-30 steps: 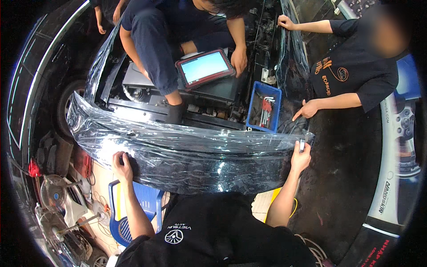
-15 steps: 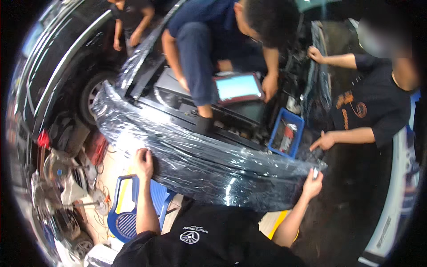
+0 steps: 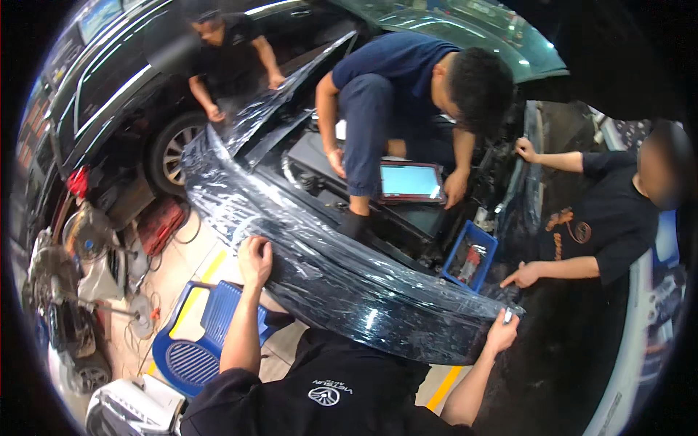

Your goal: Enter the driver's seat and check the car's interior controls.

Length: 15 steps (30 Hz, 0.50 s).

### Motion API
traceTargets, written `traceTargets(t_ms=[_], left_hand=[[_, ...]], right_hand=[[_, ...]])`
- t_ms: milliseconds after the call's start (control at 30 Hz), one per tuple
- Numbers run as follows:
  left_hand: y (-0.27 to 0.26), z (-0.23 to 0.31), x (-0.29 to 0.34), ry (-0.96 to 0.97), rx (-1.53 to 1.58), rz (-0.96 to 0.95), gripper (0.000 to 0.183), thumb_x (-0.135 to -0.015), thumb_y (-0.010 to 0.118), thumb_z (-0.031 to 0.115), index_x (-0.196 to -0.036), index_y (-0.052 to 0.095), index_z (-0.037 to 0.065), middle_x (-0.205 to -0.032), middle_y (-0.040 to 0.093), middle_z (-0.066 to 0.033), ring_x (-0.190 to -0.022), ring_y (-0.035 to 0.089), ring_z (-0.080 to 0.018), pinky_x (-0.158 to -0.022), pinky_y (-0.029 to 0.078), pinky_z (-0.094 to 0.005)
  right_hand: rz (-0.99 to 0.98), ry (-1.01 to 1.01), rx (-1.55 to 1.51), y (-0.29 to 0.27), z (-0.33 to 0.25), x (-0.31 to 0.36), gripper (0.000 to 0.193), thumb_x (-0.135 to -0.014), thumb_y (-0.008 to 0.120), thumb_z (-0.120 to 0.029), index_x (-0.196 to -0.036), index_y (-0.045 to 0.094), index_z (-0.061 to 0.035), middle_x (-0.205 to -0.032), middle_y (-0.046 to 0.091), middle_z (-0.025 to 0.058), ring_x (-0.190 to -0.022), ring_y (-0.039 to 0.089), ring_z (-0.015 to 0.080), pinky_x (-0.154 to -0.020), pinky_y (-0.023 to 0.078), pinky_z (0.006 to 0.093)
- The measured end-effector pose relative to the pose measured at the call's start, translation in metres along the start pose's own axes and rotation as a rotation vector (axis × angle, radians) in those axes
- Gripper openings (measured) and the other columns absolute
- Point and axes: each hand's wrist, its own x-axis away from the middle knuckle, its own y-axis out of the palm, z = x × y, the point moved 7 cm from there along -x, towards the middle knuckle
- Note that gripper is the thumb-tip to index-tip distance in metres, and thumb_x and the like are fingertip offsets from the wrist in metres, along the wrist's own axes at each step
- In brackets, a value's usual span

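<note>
Touches the clear wrap (image 3: 313, 243), spread over the dark car front (image 3: 407, 330), with the left hand (image 3: 255, 260) bent; cannot tell if gripping. Pinches a small pale thing (image 3: 507, 315) in the right hand (image 3: 502, 334) at the wrap's right end, maybe to hold it flat.

Between our left hand (image 3: 255, 260) and right hand (image 3: 503, 331) we could pass over the film-wrapped panel (image 3: 363, 294) — beyond it, a crouching person (image 3: 396, 80), a blue bin (image 3: 487, 266) and a co-worker's hand (image 3: 523, 275) block us.
</note>
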Motion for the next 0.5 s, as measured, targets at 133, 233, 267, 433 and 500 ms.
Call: traceTargets(t_ms=[133,233,267,433,500], left_hand=[[-0.009,0.0,0.006,-0.005,-0.008,0.024,0.008,-0.079,0.063,0.011,-0.081,0.062,0.004,-0.089,0.061,-0.0116,-0.086,0.059,-0.0317,-0.078,0.046,-0.0395],[-0.014,0.001,0.007,0.014,-0.006,0.034,0.008,-0.079,0.063,0.01,-0.08,0.062,0.002,-0.086,0.061,-0.0125,-0.086,0.058,-0.0317,-0.078,0.046,-0.0396],[-0.014,0.001,0.007,0.018,-0.015,0.044,0.008,-0.079,0.063,0.01,-0.08,0.061,0.002,-0.086,0.061,-0.0127,-0.086,0.058,-0.0318,-0.078,0.046,-0.0395],[-0.018,-0.004,0.013,0.003,0.116,0.095,0.007,-0.083,0.061,0.008,-0.086,0.061,0.002,-0.087,0.061,-0.0128,-0.085,0.059,-0.0301,-0.078,0.046,-0.0362],[-0.025,-0.015,0.029,-0.036,0.271,0.24,0.008,-0.087,0.058,0.007,-0.092,0.061,0.002,-0.095,0.063,-0.0115,-0.091,0.06,-0.0268,-0.081,0.046,-0.0345]], right_hand=[[-0.004,0.007,-0.039,0.007,0.001,0.003,0.039,-0.081,0.066,-0.042,-0.104,0.061,-0.011,-0.083,0.067,0.0207,-0.077,0.064,0.0416,-0.067,0.048,0.0502],[0.009,-0.04,-0.094,0.01,0.006,0.006,0.042,-0.081,0.065,-0.042,-0.11,0.06,-0.012,-0.085,0.066,0.023,-0.081,0.063,0.0428,-0.07,0.047,0.0516],[0.009,-0.045,-0.088,0.007,0.003,0.008,0.043,-0.081,0.066,-0.042,-0.112,0.059,-0.0125,-0.086,0.066,0.0231,-0.081,0.063,0.0429,-0.071,0.047,0.0513],[-0.013,-0.038,-0.075,0.004,0.006,0.009,0.042,-0.08,0.067,-0.043,-0.108,0.062,-0.0121,-0.087,0.067,0.0219,-0.082,0.063,0.0414,-0.071,0.048,0.0501],[-0.026,-0.044,-0.108,0.008,0.01,0.007,0.043,-0.08,0.066,-0.044,-0.107,0.062,-0.0107,-0.089,0.067,0.0212,-0.084,0.063,0.0407,-0.072,0.048,0.0499]])
